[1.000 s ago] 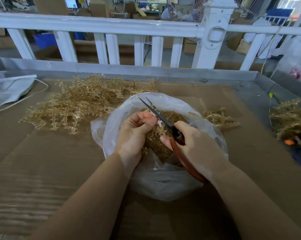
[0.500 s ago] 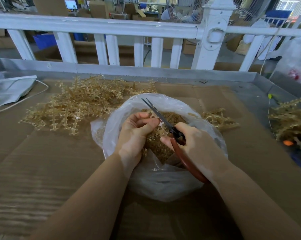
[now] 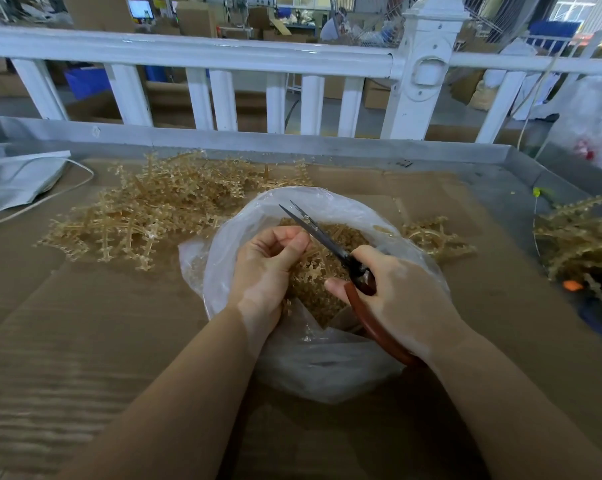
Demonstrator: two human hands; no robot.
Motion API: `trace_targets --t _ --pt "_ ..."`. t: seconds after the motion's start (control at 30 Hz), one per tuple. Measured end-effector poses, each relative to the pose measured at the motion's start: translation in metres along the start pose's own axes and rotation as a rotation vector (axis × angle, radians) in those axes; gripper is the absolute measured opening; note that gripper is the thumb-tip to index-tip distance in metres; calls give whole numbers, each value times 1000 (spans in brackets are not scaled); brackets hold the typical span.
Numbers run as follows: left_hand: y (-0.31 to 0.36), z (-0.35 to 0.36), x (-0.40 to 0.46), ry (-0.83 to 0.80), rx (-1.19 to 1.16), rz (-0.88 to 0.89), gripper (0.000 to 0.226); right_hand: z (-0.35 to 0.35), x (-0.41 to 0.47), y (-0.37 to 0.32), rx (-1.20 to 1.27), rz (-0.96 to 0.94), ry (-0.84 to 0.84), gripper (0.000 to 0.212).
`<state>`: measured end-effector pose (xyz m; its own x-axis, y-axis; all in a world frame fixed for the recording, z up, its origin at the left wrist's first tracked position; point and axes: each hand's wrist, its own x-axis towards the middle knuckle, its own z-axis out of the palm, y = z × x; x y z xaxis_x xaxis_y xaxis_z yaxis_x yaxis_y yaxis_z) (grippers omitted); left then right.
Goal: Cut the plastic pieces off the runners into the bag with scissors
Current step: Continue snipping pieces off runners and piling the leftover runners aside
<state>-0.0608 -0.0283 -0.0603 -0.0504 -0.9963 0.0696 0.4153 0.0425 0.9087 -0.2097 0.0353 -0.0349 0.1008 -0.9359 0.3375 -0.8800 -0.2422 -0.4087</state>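
Note:
A clear plastic bag [image 3: 327, 368] lies open on the cardboard-covered table, part filled with small tan plastic pieces [image 3: 348, 233]. Over its mouth my left hand [image 3: 268, 268] pinches a tan runner [image 3: 313, 268] with pieces on it. My right hand [image 3: 400, 296] grips red-handled scissors [image 3: 327, 240]; the dark blades are slightly apart and point up-left, beside my left fingertips. Part of the runner is hidden under my left hand.
A heap of uncut tan runners [image 3: 154, 216] lies left and behind the bag, a few more [image 3: 434, 237] to its right, another pile [image 3: 580, 233] at the right edge. A grey bag [image 3: 19, 174] sits far left. A white railing [image 3: 223, 60] bounds the raised table rim [image 3: 292, 143].
The scissors have shifted slightly and the blades stay a little apart. My left hand has turned the runner a bit over the bag.

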Motion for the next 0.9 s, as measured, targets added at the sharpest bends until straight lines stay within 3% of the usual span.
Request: trace_targets --t 0.9 --pt "-2 0 0 -5 37 -3 14 0 3 2 55 13 -23 30"
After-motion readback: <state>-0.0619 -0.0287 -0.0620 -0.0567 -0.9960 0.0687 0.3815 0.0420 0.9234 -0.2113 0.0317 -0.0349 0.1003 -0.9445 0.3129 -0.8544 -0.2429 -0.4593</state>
